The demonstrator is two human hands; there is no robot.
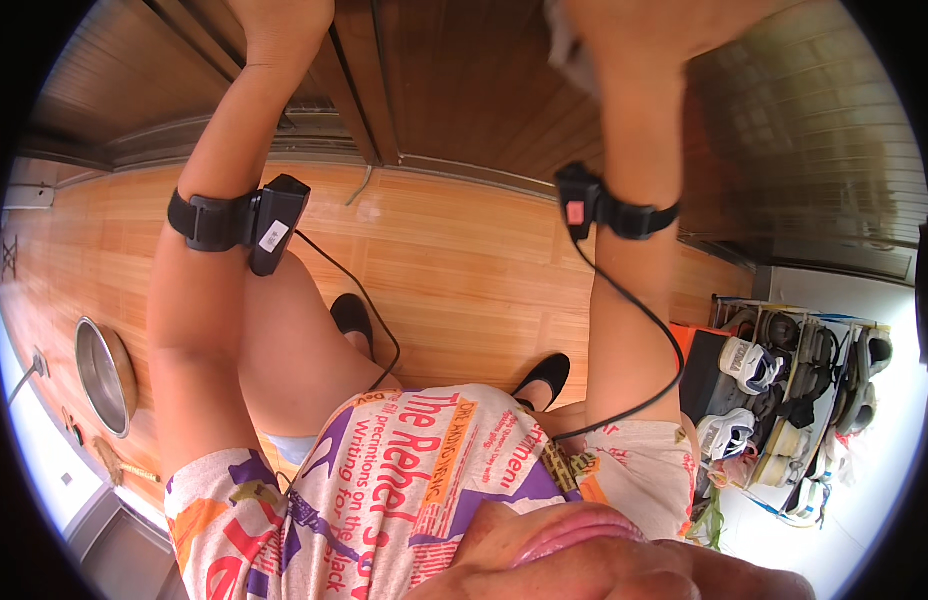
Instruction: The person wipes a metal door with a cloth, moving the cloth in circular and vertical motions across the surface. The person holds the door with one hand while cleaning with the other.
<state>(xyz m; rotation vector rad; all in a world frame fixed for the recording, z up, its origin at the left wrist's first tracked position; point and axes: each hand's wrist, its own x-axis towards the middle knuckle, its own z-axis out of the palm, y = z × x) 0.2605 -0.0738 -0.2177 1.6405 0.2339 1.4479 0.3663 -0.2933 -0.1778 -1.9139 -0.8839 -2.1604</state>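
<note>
Both my arms reach up to the top of the view, in front of a brown panelled door [474, 90]. My left hand [284, 25] is by the upright edge of the door frame [359, 90]; its fingers are cut off by the picture's upper rim. Over the door's right part, my right hand [649, 30] is smeared by motion. A greyish cloth [574, 50] sticks out beside that hand and appears gripped in it, pressed to or close to the panel; its fingers are mostly out of view. Each forearm wears a black strap with a small box and cable.
A wooden floor [454, 250] lies below the door. At the right stands a rack [804, 400] with several pairs of shoes, beside an orange box [694, 345]. A metal basin [106, 375] is on the floor at the left. A thin cord [361, 185] pokes out near the frame's foot.
</note>
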